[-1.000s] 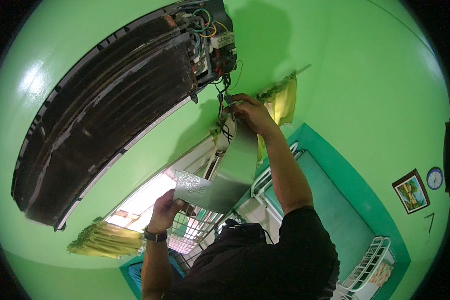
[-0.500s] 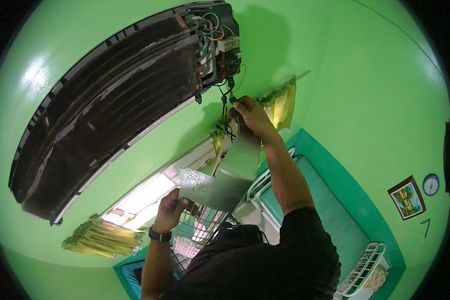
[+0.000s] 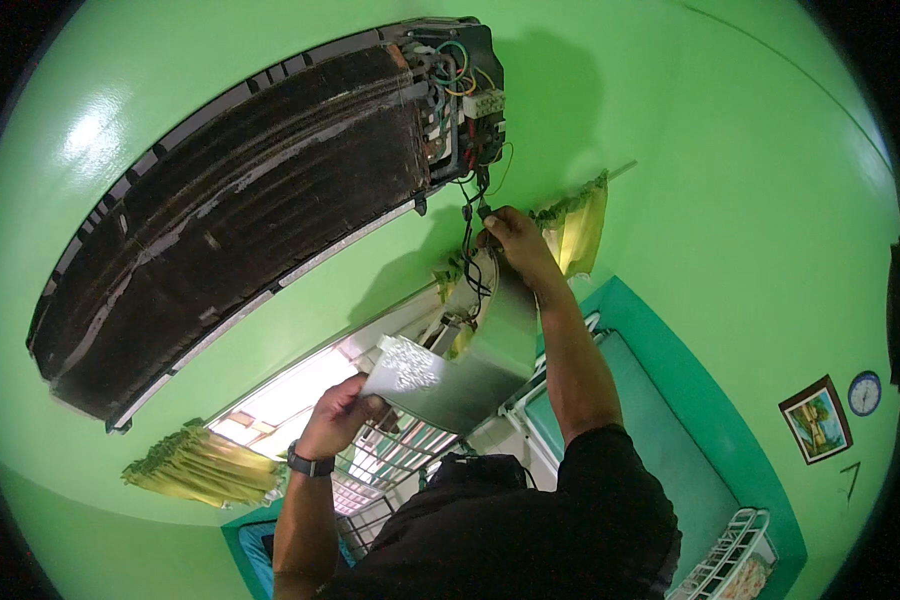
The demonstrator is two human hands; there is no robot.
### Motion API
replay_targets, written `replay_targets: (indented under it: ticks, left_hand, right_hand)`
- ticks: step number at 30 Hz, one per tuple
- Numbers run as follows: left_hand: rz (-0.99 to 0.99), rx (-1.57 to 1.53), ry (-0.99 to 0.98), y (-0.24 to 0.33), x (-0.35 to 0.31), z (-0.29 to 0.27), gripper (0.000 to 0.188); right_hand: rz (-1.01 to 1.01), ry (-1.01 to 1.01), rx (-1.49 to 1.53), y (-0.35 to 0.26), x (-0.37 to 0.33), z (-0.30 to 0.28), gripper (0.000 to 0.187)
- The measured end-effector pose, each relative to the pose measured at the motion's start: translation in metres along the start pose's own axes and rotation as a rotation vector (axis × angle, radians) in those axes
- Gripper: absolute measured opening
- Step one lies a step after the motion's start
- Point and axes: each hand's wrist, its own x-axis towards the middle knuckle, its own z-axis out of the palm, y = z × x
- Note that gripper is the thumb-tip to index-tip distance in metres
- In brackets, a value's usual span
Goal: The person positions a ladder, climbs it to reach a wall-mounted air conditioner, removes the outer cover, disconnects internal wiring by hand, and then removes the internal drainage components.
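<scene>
Reaching up from the lower edge with the left forearm (image 3: 305,530), banded at the wrist by a dark watch (image 3: 310,463), and pinching the lower left corner of a curved pale cover (image 3: 500,350) between thumb and fingers of the left hand (image 3: 335,420). Farther right, stretching higher with the right forearm (image 3: 580,370), and pinching a small dark connector (image 3: 484,211) in the right hand (image 3: 525,248); cannot tell whether also touching the cover with the lower, hidden fingers.

Holding the cover below the right end of a dark wall-mounted unit (image 3: 240,210), to the right of a bright window (image 3: 300,385). Slanting its long axis from lower left to upper right, with the upper end pointed toward the unit's exposed wiring (image 3: 470,85) and dark wires (image 3: 472,262) hanging between.

Compared with half a second ago, showing the unit farther right and slightly lower in view, with whiter glare on the cover's mottled patch (image 3: 410,365); keeping both hands at the same holds.
</scene>
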Motion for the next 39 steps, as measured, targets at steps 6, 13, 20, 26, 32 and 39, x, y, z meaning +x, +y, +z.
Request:
replay_targets:
  ticks: [6,13,20,26,32,39]
  left_hand:
    - [-0.080,-0.026,-0.151,-0.014,0.000,0.013,0.022]
    - [-0.179,-0.099,-0.178,-0.055,0.013,0.023,0.025]
    - [-0.118,-0.043,-0.180,-0.082,0.026,0.017,0.023]
    - [-0.148,0.009,-0.142,-0.126,0.035,-0.003,0.018]
    - [-0.166,0.296,-0.176,-0.106,0.058,-0.007,0.023]
    - [-0.301,0.401,-0.397,-0.094,0.081,-0.018,0.031]
  right_hand:
    - [-0.009,-0.049,0.323,0.001,-0.002,0.009,0.024]
    - [-0.062,-0.193,-0.018,-0.011,0.017,0.007,0.028]
    - [-0.055,-0.167,0.078,0.001,0.023,0.004,0.023]
    - [-0.198,-0.126,-0.092,-0.004,0.017,0.000,0.026]
    - [-0.150,0.005,-0.199,-0.001,0.006,-0.002,0.018]
    - [-0.110,-0.069,0.005,-0.015,0.000,-0.007,0.021]
